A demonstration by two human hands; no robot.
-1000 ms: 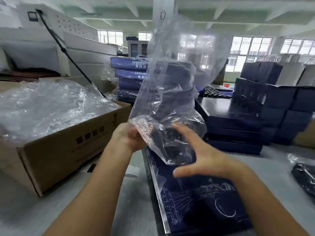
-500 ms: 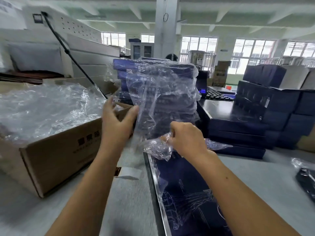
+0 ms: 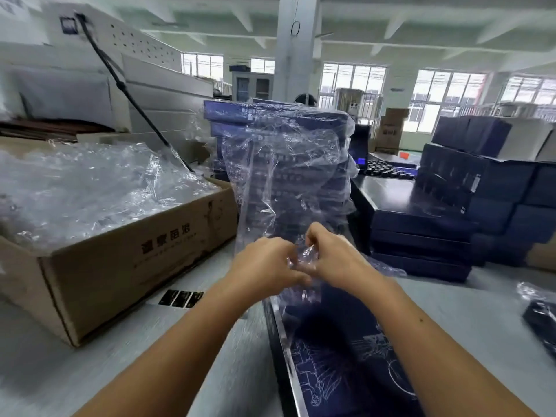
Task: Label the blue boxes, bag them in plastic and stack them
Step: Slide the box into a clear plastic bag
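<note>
A clear plastic bag (image 3: 288, 182) hangs upright in front of me, crumpled and empty. My left hand (image 3: 264, 266) and my right hand (image 3: 334, 260) pinch its lower edge, close together, just above the table. Below them lies a dark blue box (image 3: 346, 356) with white line drawings on its lid, flat on the table and running toward me. Behind the bag stands a stack of bagged blue boxes (image 3: 240, 115). More blue boxes (image 3: 421, 230) are stacked to the right.
A cardboard carton (image 3: 120, 260) full of clear plastic bags sits at left. A strip of black labels (image 3: 180, 297) lies on the grey table beside it. Taller blue box piles (image 3: 487, 182) fill the right. A black bagged item (image 3: 541, 317) lies at the far right edge.
The bag came down from high up. My left hand moved from the bag's left side to its bottom edge, meeting the right hand there. Both now pinch the edge together.
</note>
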